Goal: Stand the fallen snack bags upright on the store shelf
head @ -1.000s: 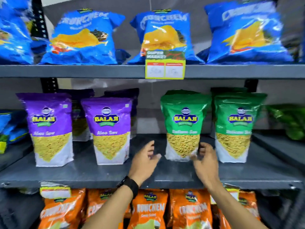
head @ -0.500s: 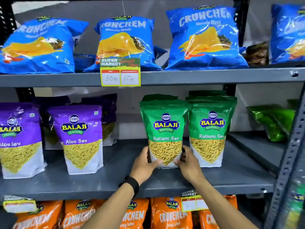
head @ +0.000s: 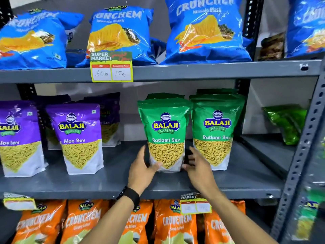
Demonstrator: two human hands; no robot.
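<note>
Both hands have been shifted slightly since half a second ago: fingers that were wrapped further round the pouch base are now seen looser at its lower corners, and the view has been brought closer. Left hand [head: 140, 170] is spread at the lower left edge of the green pouch [head: 165, 132], thumb touching the front corner, other fingers hidden behind the pouch. Right hand [head: 197, 167] is cupped at the lower right edge, fingertips curled into the gap beside the second green pouch [head: 217, 131]. Neither hand is closed into a firm grip; whether the pouch is lightly pinched or only steadied cannot be told.

The green pouch is stood upright on the middle shelf [head: 105, 184], just left of the second green pouch and nearly touching it, with more green pouches lined up behind. Base corners are likely held so the gusset is seated flat and the front is squared to the aisle. Purple pouches [head: 79, 136], well left of the green pouch, are already upright. A green bag [head: 286, 124] far right of the green pouch, on the neighbouring shelf, is seen tilted and probably is to be righted next. Blue bags [head: 121, 34] above are leaned back.
</note>
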